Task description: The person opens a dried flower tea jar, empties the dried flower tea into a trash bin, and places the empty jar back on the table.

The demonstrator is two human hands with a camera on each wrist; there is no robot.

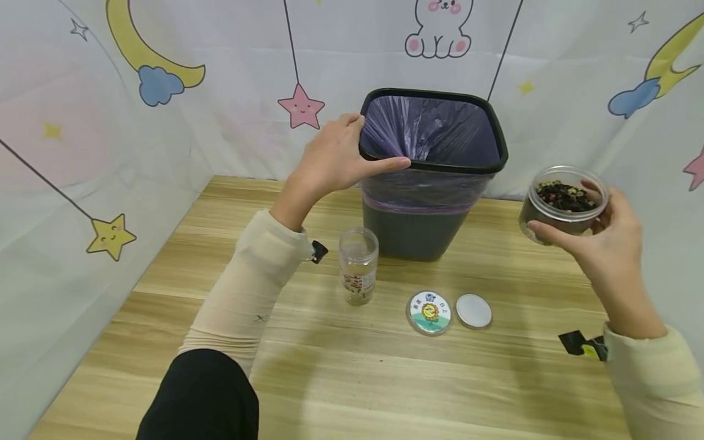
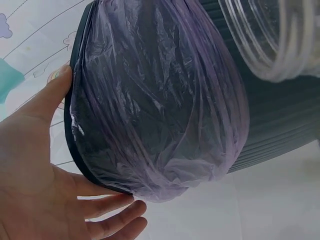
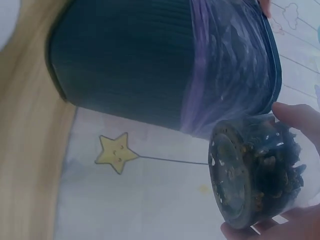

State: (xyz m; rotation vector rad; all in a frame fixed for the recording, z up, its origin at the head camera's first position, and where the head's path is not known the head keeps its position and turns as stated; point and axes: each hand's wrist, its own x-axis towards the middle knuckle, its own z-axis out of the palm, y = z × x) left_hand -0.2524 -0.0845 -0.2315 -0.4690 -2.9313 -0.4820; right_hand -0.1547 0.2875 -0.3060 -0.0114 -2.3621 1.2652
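Note:
My left hand holds the corner of the black rim of a dark trash bin, thumb along the front edge and fingers at the left side. A translucent purple bag lines the bin and folds down over its outside. To the right of the bin, my right hand grips a short clear jar in the air, thumb on one side and fingers on the other. Dark dried leaves with yellowish and reddish bits fill part of that jar, which has no lid on.
An uncapped clear jar with printing stands in front of the bin. Nearby on the wooden table lie a round lid with a sunflower picture and a plain white lid. A cartoon-printed cloth encloses the back and sides.

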